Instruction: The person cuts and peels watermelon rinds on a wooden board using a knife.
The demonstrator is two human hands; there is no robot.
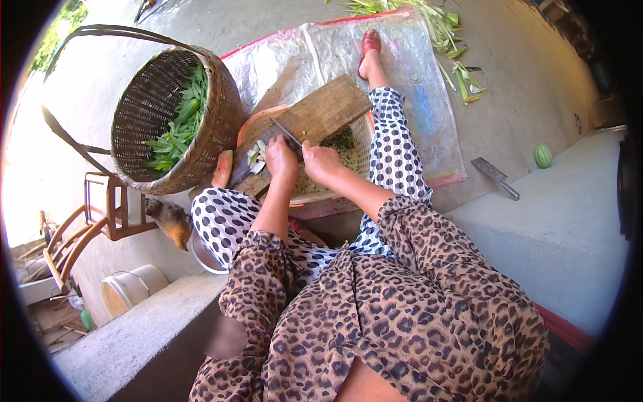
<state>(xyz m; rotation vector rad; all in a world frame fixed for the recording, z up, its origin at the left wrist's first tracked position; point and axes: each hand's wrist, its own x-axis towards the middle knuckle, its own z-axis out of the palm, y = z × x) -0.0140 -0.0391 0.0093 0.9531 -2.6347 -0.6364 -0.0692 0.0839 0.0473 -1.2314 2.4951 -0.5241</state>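
My right hand [321,162] is closed round the handle end of a knife [285,132], whose blade points up and left over a wooden board [326,110]. Just left of it, my left hand [281,157] bends its fingers down at the board beside the blade; whatever lies under them is hidden. Pale green-white cut pieces [257,157] lie left of my left hand. A piece of watermelon rind with pink flesh [222,169] rests at the board's lower left. Beneath the board, an orange-rimmed basket [359,145] holds chopped greens and pale bits.
A wicker basket [228,100] with green leaves stands at left, near a wooden chair [113,228], a chicken [171,221] and a white bucket [145,284]. At right, a cleaver [490,171] and a small striped melon [543,156] lie on a ledge. Plastic sheeting [432,75] covers the floor.
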